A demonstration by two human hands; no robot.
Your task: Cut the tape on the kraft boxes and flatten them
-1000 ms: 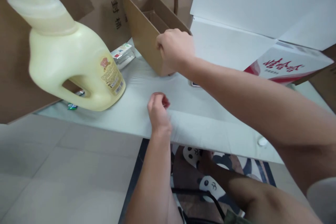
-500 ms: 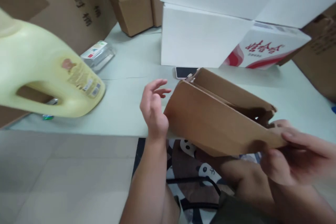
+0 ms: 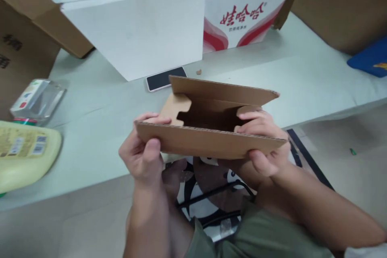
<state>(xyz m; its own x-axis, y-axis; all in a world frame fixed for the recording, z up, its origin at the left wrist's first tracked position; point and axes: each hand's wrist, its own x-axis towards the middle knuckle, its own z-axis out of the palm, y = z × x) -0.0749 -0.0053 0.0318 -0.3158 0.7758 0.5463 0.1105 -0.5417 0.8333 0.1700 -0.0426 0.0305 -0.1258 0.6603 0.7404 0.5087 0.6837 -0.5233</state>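
Observation:
A small brown cardboard box (image 3: pixel 208 143) is held over the table's near edge, its top open toward me and its inside dark. My left hand (image 3: pixel 145 149) grips the left end, thumb on the near flap and fingers behind it. At the right end, my right hand (image 3: pixel 266 141) pinches the same flap, with its thumb in front and fingers reaching inside. The far long flap stands up, and a notched end flap (image 3: pixel 178 109) shows at the left. Whatever lies at the bottom of the box is hidden in shadow.
Behind the box, a phone (image 3: pixel 166 79) lies on the pale table (image 3: pixel 99 129) by white cartons (image 3: pixel 145 32). A yellow jug (image 3: pixel 27 153) and a clear plastic container (image 3: pixel 42 98) are at left. A blue object (image 3: pixel 369 58) sits at right.
My left hand, which was open beside the box, now grips its left end. The box has turned so its opening faces me, and the view has swung to the right.

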